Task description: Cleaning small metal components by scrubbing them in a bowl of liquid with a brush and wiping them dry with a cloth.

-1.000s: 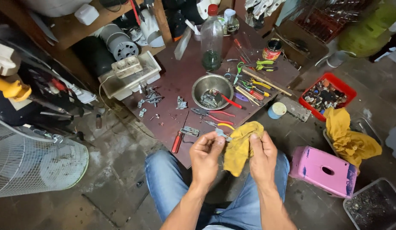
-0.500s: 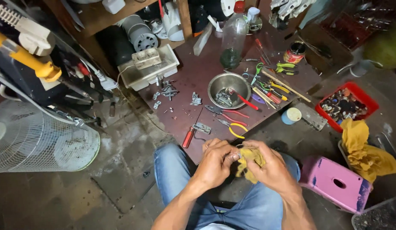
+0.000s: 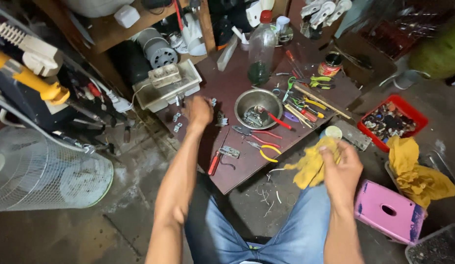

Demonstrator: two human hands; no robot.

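The left hand (image 3: 199, 110) reaches far over the tabletop (image 3: 237, 168) among small metal parts (image 3: 177, 117); whether its fingers grip anything cannot be told. The right hand (image 3: 342, 168), near right, has fingers pinched on a yellow rag (image 3: 310, 166).

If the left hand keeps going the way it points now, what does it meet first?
Most likely the white plastic tray of metal parts at the back edge of the dark work board; the left hand points toward it, though depth is unclear.

- Small round tin (image 3: 330, 64), red-and-orange label, stands at the table's far right edge.
- Clear plastic bottle (image 3: 261, 50), red cap, upright behind the steel bowl; label unseen.
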